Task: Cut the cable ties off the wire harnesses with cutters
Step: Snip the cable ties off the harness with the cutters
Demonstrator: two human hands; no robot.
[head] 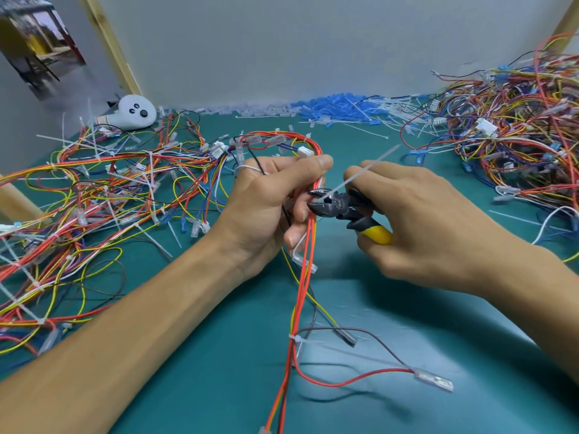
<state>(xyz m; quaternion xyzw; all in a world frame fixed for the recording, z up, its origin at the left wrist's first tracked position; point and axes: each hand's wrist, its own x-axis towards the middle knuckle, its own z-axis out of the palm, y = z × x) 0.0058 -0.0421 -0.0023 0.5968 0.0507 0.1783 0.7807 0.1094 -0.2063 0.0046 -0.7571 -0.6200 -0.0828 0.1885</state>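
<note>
My left hand [269, 202] grips a wire harness [308, 245] of red, orange and yellow wires, held upright above the green mat. In my right hand [416, 220] are the cutters [338, 206], black-jawed with yellow and black handles. Their jaws sit at the harness just right of my left fingers, around a white cable tie [360, 177] whose long tail sticks up to the right across my right fingers. Lower on the same harness another white cable tie [297, 339] binds the wires.
A tangled heap of harnesses [94, 195] with white ties covers the left of the mat. Another heap [517, 136] fills the right back. Blue and clear cut pieces [332, 109] lie along the back wall. A grey controller [134, 112] rests at back left.
</note>
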